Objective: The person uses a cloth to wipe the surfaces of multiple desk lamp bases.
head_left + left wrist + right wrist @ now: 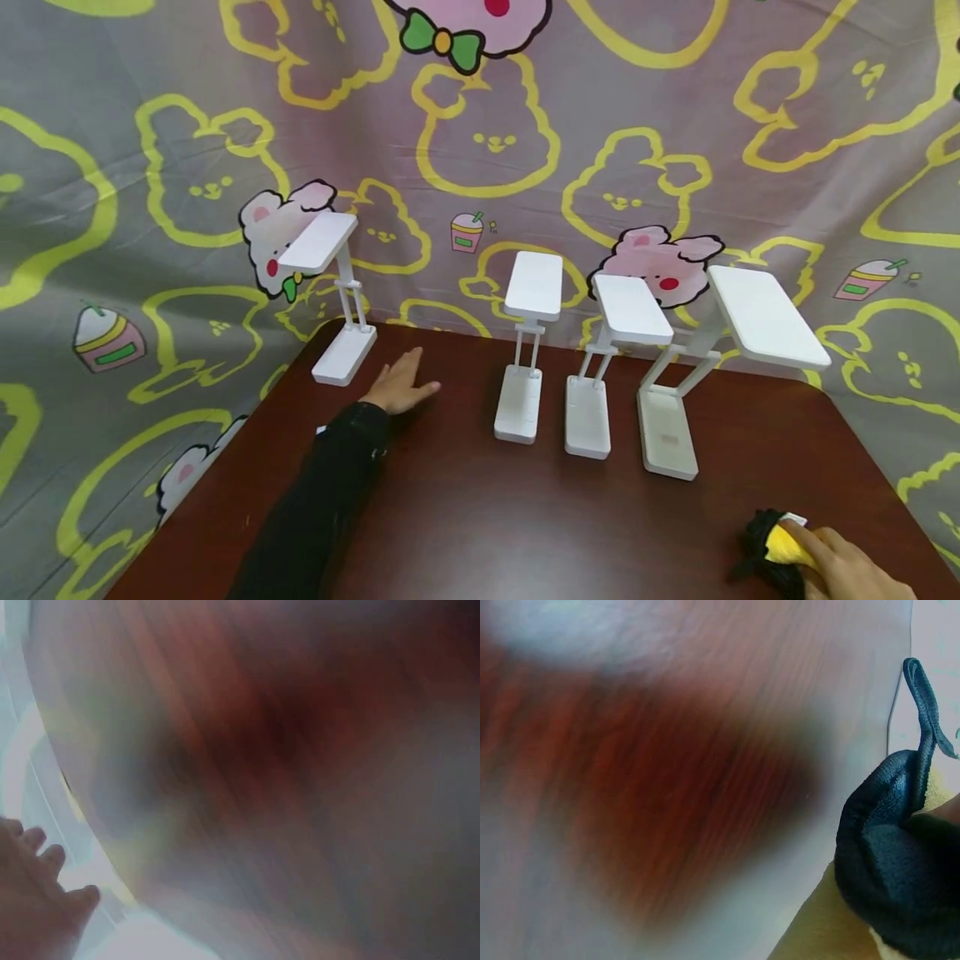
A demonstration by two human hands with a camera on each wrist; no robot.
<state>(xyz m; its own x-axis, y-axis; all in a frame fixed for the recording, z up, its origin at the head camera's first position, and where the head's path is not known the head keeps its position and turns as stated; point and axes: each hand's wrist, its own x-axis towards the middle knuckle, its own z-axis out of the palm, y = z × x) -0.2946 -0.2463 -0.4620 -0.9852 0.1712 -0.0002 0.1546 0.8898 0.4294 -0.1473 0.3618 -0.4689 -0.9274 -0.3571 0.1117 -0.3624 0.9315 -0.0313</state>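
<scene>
Your right hand point(851, 571) is nearer you than the largest phone stand point(765, 317) and to its right, fingers curled round a black-and-yellow cloth point(786, 546). In the right wrist view, the cloth's black part folds into a pocket-like hollow — whether anything lies inside, I cannot tell. Your left hand point(397, 387) is well left of that stand, released with fingers spread, just beside the leftmost phone stand point(318, 242). Left of the largest stand are two smaller ones, the middle stand point(533, 285) and its neighbour point(633, 308). Behind it hangs a backdrop point(487, 167) with printed drink cups point(467, 235).
</scene>
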